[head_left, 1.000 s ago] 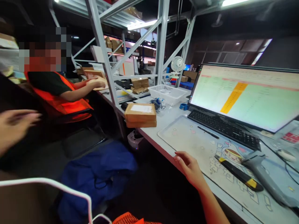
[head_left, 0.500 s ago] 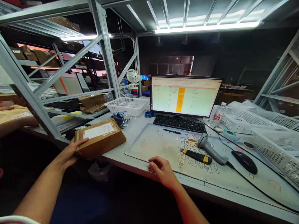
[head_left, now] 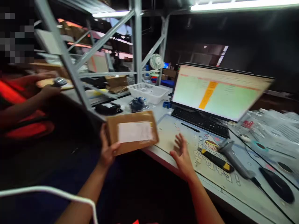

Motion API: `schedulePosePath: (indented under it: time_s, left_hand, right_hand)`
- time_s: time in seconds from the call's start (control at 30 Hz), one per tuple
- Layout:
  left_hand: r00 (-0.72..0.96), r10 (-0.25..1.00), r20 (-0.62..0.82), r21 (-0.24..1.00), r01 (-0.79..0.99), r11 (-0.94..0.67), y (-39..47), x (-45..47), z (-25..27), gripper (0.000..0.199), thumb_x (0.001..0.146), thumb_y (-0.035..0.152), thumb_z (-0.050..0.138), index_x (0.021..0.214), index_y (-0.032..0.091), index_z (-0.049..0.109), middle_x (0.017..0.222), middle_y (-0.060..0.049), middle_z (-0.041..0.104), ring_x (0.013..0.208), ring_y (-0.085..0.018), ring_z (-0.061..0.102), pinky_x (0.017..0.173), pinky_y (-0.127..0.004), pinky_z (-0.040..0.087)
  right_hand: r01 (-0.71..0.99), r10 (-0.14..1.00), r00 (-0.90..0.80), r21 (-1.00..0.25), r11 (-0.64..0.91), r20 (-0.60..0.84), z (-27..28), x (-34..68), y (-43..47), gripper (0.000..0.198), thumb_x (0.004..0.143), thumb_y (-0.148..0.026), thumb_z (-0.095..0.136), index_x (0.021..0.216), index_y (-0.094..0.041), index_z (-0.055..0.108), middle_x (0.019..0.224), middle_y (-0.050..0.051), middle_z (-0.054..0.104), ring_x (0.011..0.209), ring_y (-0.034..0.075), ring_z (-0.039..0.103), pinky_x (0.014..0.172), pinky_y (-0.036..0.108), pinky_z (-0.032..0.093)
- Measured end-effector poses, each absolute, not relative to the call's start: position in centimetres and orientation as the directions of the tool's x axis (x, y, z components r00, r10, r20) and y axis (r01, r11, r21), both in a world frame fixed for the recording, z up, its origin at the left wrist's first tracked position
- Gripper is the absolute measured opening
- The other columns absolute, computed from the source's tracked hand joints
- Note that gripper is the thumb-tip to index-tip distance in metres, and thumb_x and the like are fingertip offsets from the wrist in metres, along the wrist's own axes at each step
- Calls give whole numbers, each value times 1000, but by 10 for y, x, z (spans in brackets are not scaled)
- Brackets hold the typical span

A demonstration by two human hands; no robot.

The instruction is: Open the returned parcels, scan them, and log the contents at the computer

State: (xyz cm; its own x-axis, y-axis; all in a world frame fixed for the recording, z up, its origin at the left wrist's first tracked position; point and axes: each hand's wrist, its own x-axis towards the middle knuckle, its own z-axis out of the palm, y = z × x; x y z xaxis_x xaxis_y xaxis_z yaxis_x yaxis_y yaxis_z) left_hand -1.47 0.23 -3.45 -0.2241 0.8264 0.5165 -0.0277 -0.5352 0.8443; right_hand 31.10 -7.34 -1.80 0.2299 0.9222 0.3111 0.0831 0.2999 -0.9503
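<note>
A brown cardboard box (head_left: 136, 148) with a white label (head_left: 135, 132) is gripped at its left end by my left hand (head_left: 108, 149). The box is tilted toward me at the table's front edge. My right hand (head_left: 182, 155) hangs over the front of the desk mat (head_left: 165, 124), fingers spread, holding nothing, a little right of the box. On the mat to its right lie a black and yellow utility knife (head_left: 216, 160) and a grey barcode scanner (head_left: 235, 158). A black pen (head_left: 190, 127) lies behind my right hand.
A monitor (head_left: 219, 93) and keyboard (head_left: 201, 122) stand at the back. Behind the box are a white basket (head_left: 149, 92) and a plastic-wrapped dark item (head_left: 137, 105). A mouse (head_left: 277, 185) lies at right. Beyond the metal rack post (head_left: 65, 59), a co-worker's hands hold something grey.
My left hand has moved the box to the right and turned its labelled face toward me. My right hand has opened its fingers. The camera view has swung left and is blurred.
</note>
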Motion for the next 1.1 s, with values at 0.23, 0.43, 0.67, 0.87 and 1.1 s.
schedulePosePath:
  time_s: [0.23,0.43,0.67,0.87,1.1]
  left_hand:
    - [556,759,340,940,-232,-251,-20,69,-5,111,89,64,74,174,36,9,173,-16,36,148,-42,52,118,-59,48]
    - [220,862,457,694,518,-500,142,59,29,93,90,48,78,167,22,34,180,-16,25,166,-35,26,135,-51,26]
    - [50,933,357,521,818,-243,273,28,25,78,82,23,82,155,12,55,161,-27,54,158,-45,37,132,-66,13]
    - [-126,878,462,521,840,-153,288,-18,43,49,103,22,44,150,17,60,154,-17,62,156,-29,40,135,-51,10]
    - [-409,892,190,589,775,230,280,-106,19,57,89,43,74,136,11,71,168,-26,42,161,-51,21,125,-70,23]
  right_hand:
    - [-82,959,284,-995,52,27,11,358,-99,116,77,-61,92,171,-29,33,140,14,68,120,38,71,98,49,63]
    - [-181,874,479,-983,8,-81,18,369,-106,112,77,-61,90,170,-28,38,140,13,70,111,37,75,96,48,66]
    - [-254,826,508,-959,-126,-243,16,372,-101,107,78,-60,90,165,-19,44,131,13,75,106,36,77,87,44,70]
    - [-251,789,529,-945,-208,-314,21,371,-105,110,78,-61,90,166,-16,42,118,11,79,95,34,79,82,42,71]
    - [-279,729,533,-902,-329,-430,19,390,-104,117,69,-64,95,165,-17,45,117,11,79,89,35,79,75,43,72]
